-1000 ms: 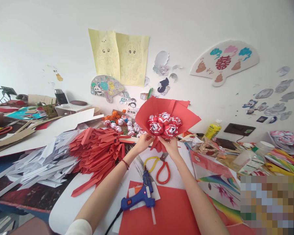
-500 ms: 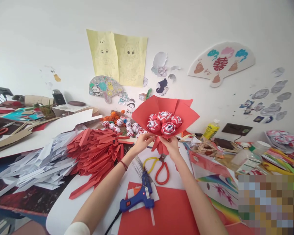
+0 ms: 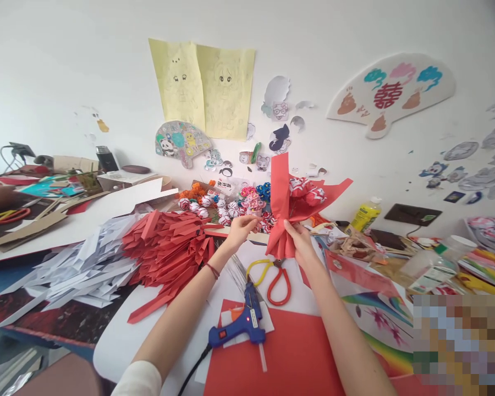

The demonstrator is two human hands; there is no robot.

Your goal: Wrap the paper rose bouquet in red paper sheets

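Head view: find the bouquet [image 3: 301,208] side-on, just beyond the scissors [image 3: 278,264]. Pinched at its gathered neck by the right hand [image 3: 303,239]; best to press firmly there, saving the pleats without crumpling the red wrapping [image 3: 278,228]. With the left hand [image 3: 241,230], curled just beside but apart from it, impossible to tell if pinching anything; better to steady the tall flap [image 3: 279,181], clear of the glue gun [image 3: 241,325].

A dark, red-mottled table [image 3: 66,323] is carrying a pile of white paper strips [image 3: 82,264] on its left, with folded red strips [image 3: 169,242] resting against them and partly overlapping a white board [image 3: 119,330]. The board is bearing a red sheet [image 3: 289,352] and yellow-and-red-handled scissors [image 3: 278,264].
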